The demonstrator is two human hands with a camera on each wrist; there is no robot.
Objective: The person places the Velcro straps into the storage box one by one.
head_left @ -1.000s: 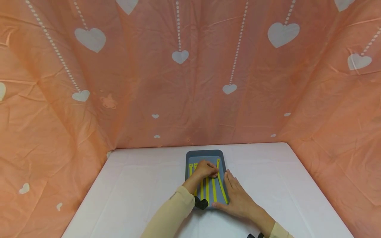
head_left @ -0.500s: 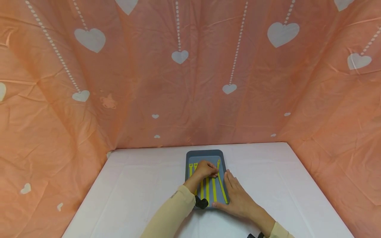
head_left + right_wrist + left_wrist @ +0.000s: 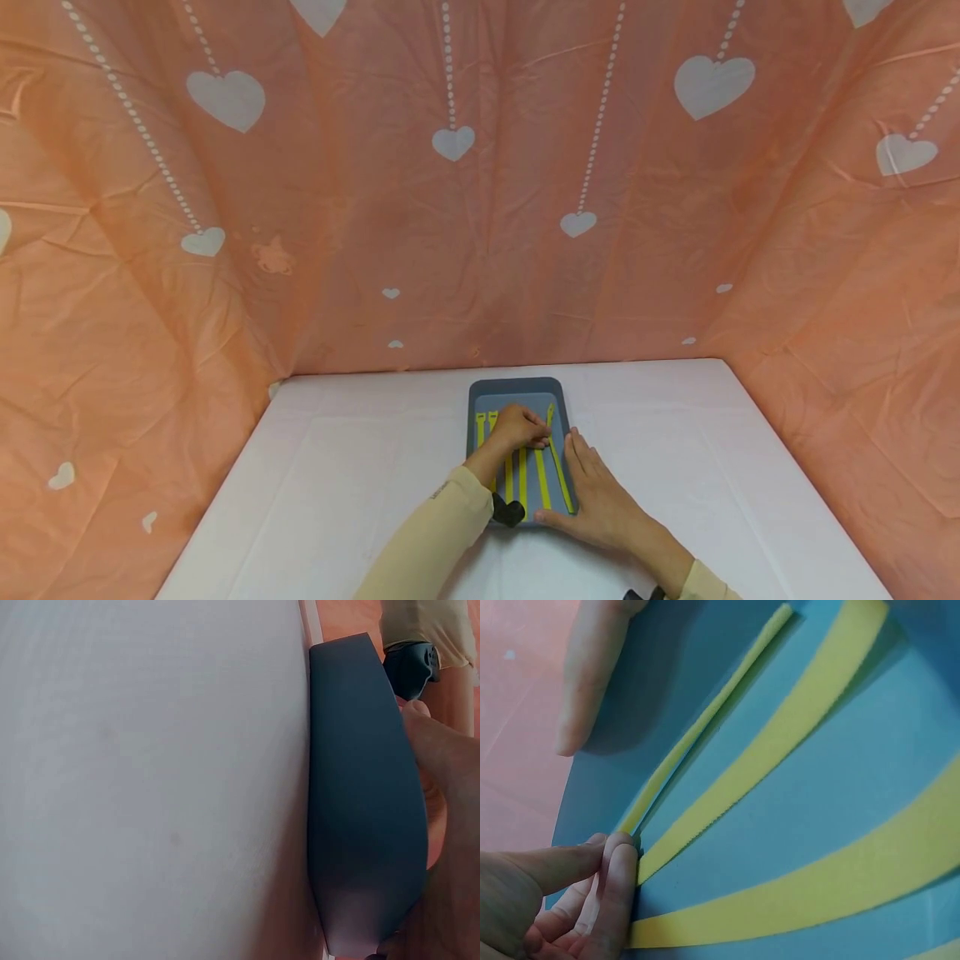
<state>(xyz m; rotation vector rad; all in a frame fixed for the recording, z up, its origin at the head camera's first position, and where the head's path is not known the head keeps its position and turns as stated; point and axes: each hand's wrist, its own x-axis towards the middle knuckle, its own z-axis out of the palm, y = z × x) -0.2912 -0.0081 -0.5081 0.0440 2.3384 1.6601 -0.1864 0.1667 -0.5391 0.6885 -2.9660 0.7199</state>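
My left hand (image 3: 519, 428) reaches over a grey tray (image 3: 514, 386) and pinches the rightmost yellow hook-and-loop strap (image 3: 562, 477) near its upper part. That strap is turned on its edge, which the left wrist view shows as a thin yellow line above the pinching fingers (image 3: 619, 874). Beside it lie several similar flat straps (image 3: 542, 479), partly covered by my left hand and forearm. My right hand (image 3: 600, 500) rests against the tray's near right corner, fingers straight along the side and thumb at the front rim. In the right wrist view the tray's outer wall (image 3: 364, 772) stands beside that hand.
The tray stands on a white-covered table (image 3: 360, 467). Behind the table and on both sides hangs an orange cloth (image 3: 510, 275) with white hearts. A black wrist device (image 3: 507, 511) on my left wrist overlaps the tray's front edge.
The upper end of the rightmost strap has turned from flat to edge-on. The lower end of the strap beside it has shifted slightly right. Both hands stay in place.
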